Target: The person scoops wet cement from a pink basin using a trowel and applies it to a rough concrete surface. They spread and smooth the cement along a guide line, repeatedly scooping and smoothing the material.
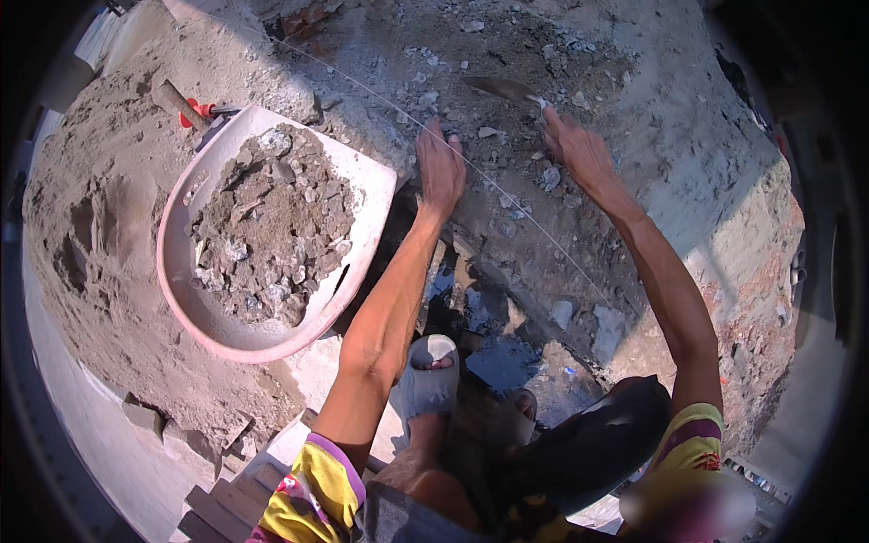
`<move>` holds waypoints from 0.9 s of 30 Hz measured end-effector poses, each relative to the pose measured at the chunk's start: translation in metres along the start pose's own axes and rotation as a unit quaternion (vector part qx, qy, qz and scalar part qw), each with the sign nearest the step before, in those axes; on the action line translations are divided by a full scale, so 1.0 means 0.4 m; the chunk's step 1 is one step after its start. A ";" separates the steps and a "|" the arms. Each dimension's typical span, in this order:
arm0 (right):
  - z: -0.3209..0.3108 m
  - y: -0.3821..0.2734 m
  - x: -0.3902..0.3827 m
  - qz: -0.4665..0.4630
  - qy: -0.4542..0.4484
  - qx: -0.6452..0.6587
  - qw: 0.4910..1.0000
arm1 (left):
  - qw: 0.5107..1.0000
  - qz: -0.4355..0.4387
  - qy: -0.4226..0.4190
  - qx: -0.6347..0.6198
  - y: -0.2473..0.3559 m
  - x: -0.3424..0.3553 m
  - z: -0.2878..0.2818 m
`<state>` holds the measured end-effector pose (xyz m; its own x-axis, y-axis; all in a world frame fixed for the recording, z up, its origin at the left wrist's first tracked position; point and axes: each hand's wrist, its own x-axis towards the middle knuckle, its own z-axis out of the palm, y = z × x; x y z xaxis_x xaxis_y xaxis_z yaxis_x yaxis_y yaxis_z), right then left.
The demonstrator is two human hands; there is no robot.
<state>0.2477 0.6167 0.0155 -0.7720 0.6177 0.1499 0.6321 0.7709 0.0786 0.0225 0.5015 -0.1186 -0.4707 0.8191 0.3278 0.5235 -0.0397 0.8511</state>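
A sand heap (68,195) fills the frame's left; beside it, a pan (367,176) of rubble (272,213) flanks your left hand (441,176), its fingers' grip unclear. Upper centre, your right hand (579,149) grasps a trowel (502,88); a string (380,98) slants past your left fingers.

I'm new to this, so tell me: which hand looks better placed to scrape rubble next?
Probably the right hand: it grips the trowel, which reaches over loose rubble. The left hand shows no tool and sits nearer the pan.
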 end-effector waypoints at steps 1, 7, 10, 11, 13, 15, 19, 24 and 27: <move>-0.014 0.032 0.013 0.053 0.032 0.013 0.998 | 1.000 -0.003 -0.008 0.009 0.007 -0.020 -0.005; -0.014 0.228 0.038 0.141 0.063 -0.031 0.988 | 0.995 0.028 0.060 0.077 0.058 0.008 0.048; 0.011 0.153 -0.002 0.102 0.039 0.014 0.994 | 0.991 0.002 0.095 0.093 0.045 0.010 0.046; -0.011 0.151 0.011 0.092 0.035 0.033 0.995 | 0.991 -0.010 0.105 0.083 0.049 0.019 0.042; -0.040 0.133 0.043 0.085 -0.001 0.039 0.996 | 0.991 -0.024 0.108 0.072 0.040 0.007 0.039; -0.080 0.087 0.126 0.085 -0.050 -0.001 0.995 | 0.992 -0.018 0.110 0.058 0.046 0.026 0.039; 0.061 0.020 0.102 -0.029 -0.141 -0.001 0.990 | 0.993 -0.031 0.103 0.043 0.053 0.032 0.054; 0.002 -0.051 0.251 -0.086 -0.077 0.006 0.993 | 0.993 -0.071 0.092 0.034 0.025 0.008 0.030; 0.005 -0.172 0.456 -0.184 0.053 -0.005 0.981 | 0.994 -0.071 0.082 0.010 0.033 0.044 0.039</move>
<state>0.0633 0.6768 0.0353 -0.9374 0.2768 0.2112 0.3118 0.9373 0.1557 0.0322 0.5242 -0.1079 -0.6498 0.7108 0.2692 0.4563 0.0816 0.8861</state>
